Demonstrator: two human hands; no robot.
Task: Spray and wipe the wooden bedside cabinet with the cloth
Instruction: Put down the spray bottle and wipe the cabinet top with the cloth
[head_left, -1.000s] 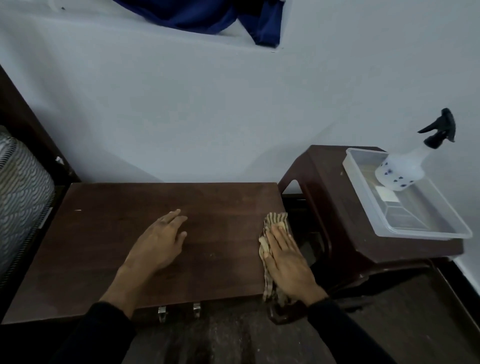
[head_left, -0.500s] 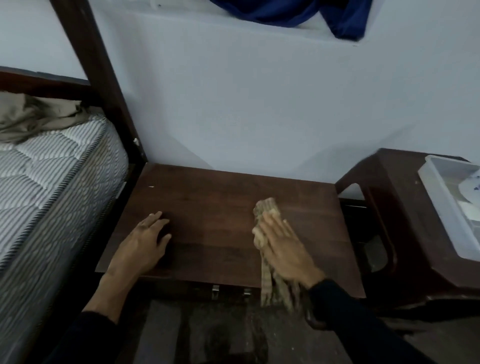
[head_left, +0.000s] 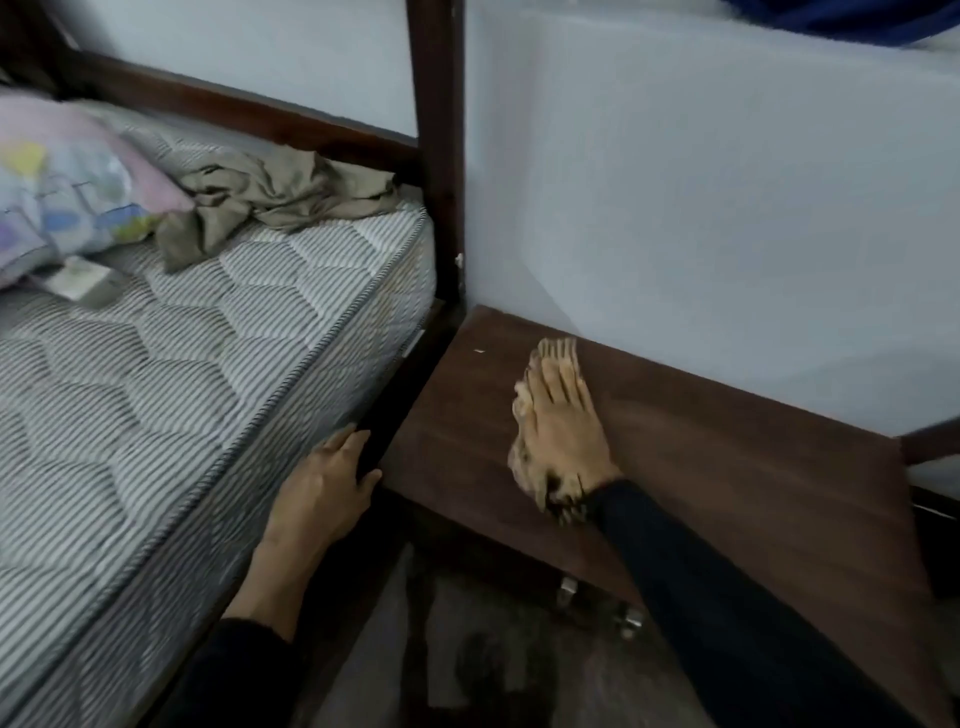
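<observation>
The dark wooden bedside cabinet (head_left: 727, 467) stands low against the white wall, its flat top filling the right half of the view. A beige striped cloth (head_left: 524, 457) lies on the left part of that top. My right hand (head_left: 563, 421) presses flat on the cloth, fingers together and pointing toward the wall. My left hand (head_left: 324, 491) is off the cabinet, resting on the dark bed frame rail (head_left: 400, 410) at the cabinet's left edge, fingers curled over it. The spray bottle is out of view.
A bed with a striped grey mattress (head_left: 182, 374) fills the left side, with a pillow (head_left: 67, 182) and a crumpled olive garment (head_left: 270, 202) on it. A dark bedpost (head_left: 436, 130) rises between bed and cabinet. Dark floor (head_left: 467, 649) lies below.
My right hand has slid the cloth leftward across the cabinet top and toward the wall. My left hand has left the top and now rests on the bed rail. The view has swung left.
</observation>
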